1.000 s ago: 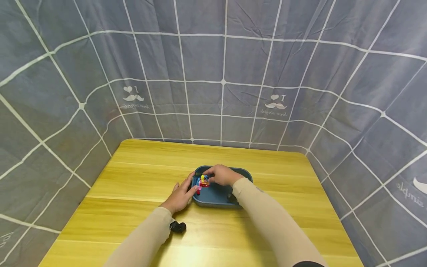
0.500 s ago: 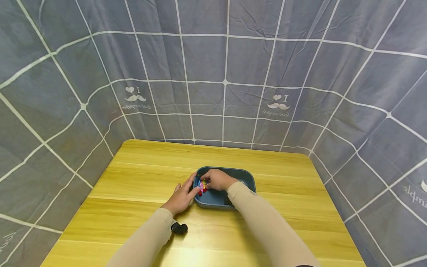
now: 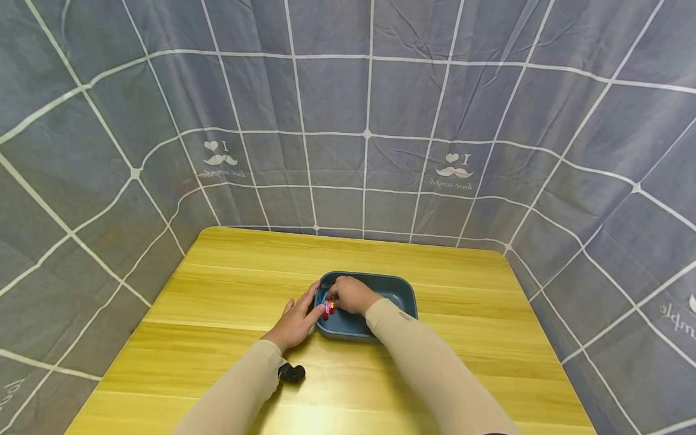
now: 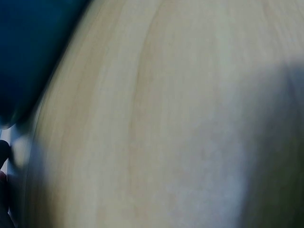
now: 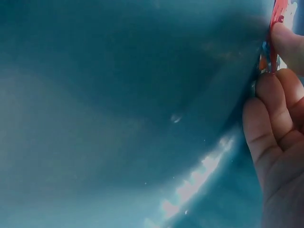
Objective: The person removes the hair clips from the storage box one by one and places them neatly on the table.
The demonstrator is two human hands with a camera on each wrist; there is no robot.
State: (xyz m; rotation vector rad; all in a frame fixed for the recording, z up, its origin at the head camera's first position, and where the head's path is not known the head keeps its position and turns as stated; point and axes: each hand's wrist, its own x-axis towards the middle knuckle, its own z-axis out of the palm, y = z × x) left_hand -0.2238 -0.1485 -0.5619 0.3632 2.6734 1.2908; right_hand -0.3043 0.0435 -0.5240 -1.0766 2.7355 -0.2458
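Observation:
A dark blue rectangular tray (image 3: 348, 327) with rounded corners sits on the wooden table. Small glossy coloured plastic pieces (image 3: 328, 307), red, pink, yellow and blue, stand bunched against its left end. My right hand (image 3: 354, 295) reaches inside the tray and pinches at this bunch. The right wrist view shows the thumb and fingertips on a red translucent piece (image 5: 278, 14), with other coloured bits behind it. Along the tray's left wall lies my left hand (image 3: 293, 320), fingers straight and thumb at the rim beside the pieces. The left wrist view misses that hand's fingers.
The yellow wood-grain table (image 3: 244, 266) extends around the tray. Grey curtains (image 3: 337, 157) with white grid lines enclose its back and sides. A black wrist-camera mount (image 3: 292, 373) sticks out under the left cuff, near the tabletop.
My right hand has moved slightly left and down onto the coloured pieces, which now sit closer together and are more covered by its fingers. The left hand stays at the tray's left wall.

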